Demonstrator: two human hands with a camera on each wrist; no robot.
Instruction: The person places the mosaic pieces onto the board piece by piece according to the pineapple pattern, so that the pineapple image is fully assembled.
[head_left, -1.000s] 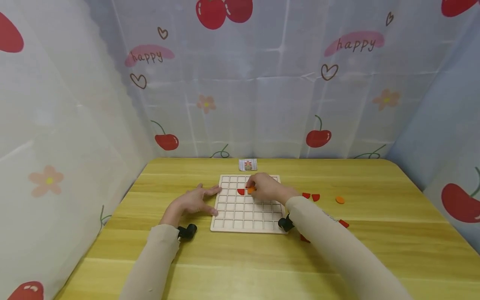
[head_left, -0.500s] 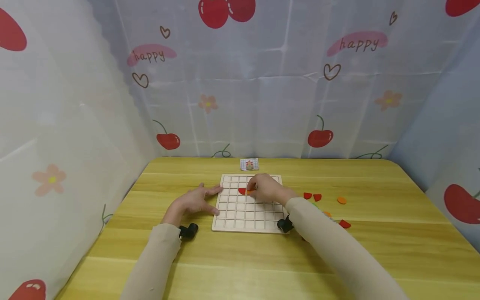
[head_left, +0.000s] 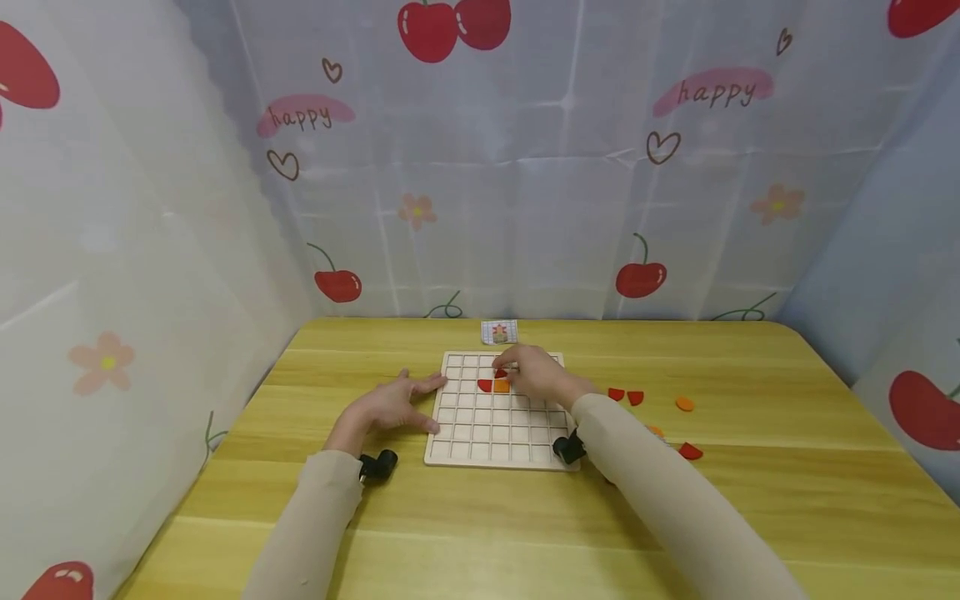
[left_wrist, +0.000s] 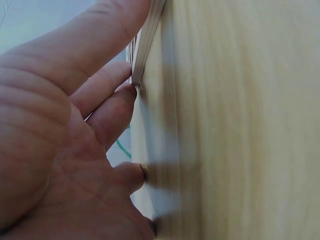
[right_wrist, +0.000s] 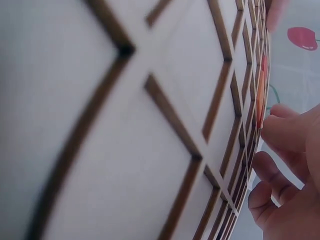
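Note:
A pale wooden grid board (head_left: 468,433) lies on the table. In its upper part sit a red quarter-round piece (head_left: 485,386), an orange square piece (head_left: 502,387) beside it and another red piece (head_left: 501,374) just above the square. My right hand (head_left: 536,373) is over the board, its thumb and index finger apart close by the upper red piece; the right wrist view shows the fingertips (right_wrist: 270,127) at the edge of the pieces. My left hand (head_left: 386,402) spreads along the board's left side, and in the left wrist view its fingers reach the board's edge (left_wrist: 145,45).
Right of the board lie red pieces (head_left: 635,398), an orange round piece (head_left: 684,404) and a red quarter-round piece (head_left: 691,451); the right sleeve (head_left: 652,475) partly covers others. A small printed pattern card (head_left: 499,332) lies behind the board. A printed curtain (head_left: 510,208) hangs behind the table.
The orange square, tilted at the right hand's fingers before, now lies flat in a cell. The right fingers have drawn slightly up and off it, uncovering the upper red piece. Left hand stays put.

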